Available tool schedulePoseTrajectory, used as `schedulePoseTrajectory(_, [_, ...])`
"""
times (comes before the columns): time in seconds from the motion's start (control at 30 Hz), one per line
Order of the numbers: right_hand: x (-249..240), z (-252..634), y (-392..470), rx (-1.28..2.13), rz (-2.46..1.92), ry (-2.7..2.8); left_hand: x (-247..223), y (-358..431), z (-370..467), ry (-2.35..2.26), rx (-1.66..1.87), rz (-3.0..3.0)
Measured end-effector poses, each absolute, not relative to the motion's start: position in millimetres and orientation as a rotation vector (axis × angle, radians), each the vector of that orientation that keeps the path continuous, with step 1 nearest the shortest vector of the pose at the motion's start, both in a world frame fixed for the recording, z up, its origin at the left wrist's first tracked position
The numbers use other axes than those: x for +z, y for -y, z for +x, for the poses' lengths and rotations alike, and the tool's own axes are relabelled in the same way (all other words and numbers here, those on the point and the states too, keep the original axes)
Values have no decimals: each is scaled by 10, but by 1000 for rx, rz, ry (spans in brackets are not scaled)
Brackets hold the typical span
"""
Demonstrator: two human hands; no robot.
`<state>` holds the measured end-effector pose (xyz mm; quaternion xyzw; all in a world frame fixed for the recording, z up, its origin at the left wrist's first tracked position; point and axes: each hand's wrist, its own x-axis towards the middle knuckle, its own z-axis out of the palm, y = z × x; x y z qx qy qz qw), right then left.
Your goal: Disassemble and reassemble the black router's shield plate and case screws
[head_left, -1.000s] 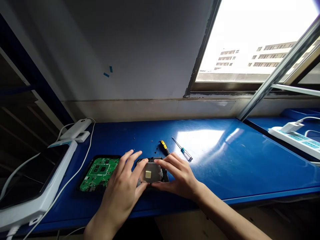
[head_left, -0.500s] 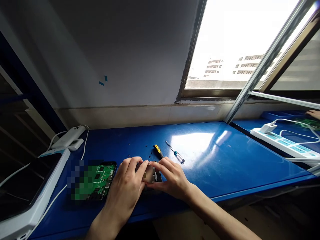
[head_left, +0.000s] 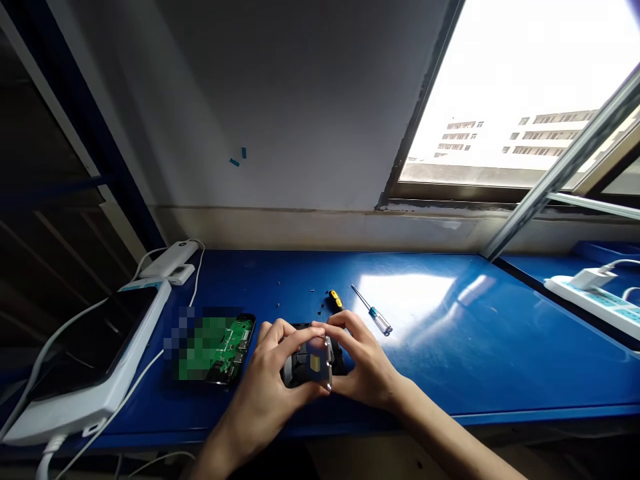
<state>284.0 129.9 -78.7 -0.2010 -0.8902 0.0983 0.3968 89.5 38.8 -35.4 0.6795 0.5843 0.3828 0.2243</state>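
Observation:
Between my two hands a thin metal plate point(head_left: 316, 361) with a small yellowish patch stands tilted up, its bright edge toward the right. My left hand point(head_left: 273, 373) grips it with the fingers on top and the thumb below. My right hand point(head_left: 367, 363) is closed at the plate's right edge. Under and behind the plate shows a black housing point(head_left: 295, 373), mostly covered by my fingers. To the left lies a green circuit board point(head_left: 240, 347) in a black case, partly pixelated. A yellow-and-black tool point(head_left: 335, 300) lies just beyond my right hand.
A screwdriver point(head_left: 375, 313) with a clear handle lies on the blue table point(head_left: 450, 360). Small dark screws point(head_left: 321, 309) are scattered behind my hands. On the left stands a white device point(head_left: 107, 393) with a black screen and cables; a power strip point(head_left: 595, 300) is at right.
The plate has turned from nearly flat to more upright, exposing the black housing. My view has swung left, so everything sits further right, and another person's hand has left the right edge.

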Motion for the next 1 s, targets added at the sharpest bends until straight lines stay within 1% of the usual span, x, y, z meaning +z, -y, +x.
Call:
schedulePoseTrajectory(0.33, [-742,2858,-1262,414,-487,2163,-401,-477,948,-1455,1048,1838])
schedulePoseTrajectory(0.7, [-727,2860,-1291,308,-563,2147,-337,-479,804,-1499,1044,1893])
schedulePoseTrajectory(1.0, [-765,2864,-1304,282,-530,2209,-432,-368,612,-1655,1004,1878])
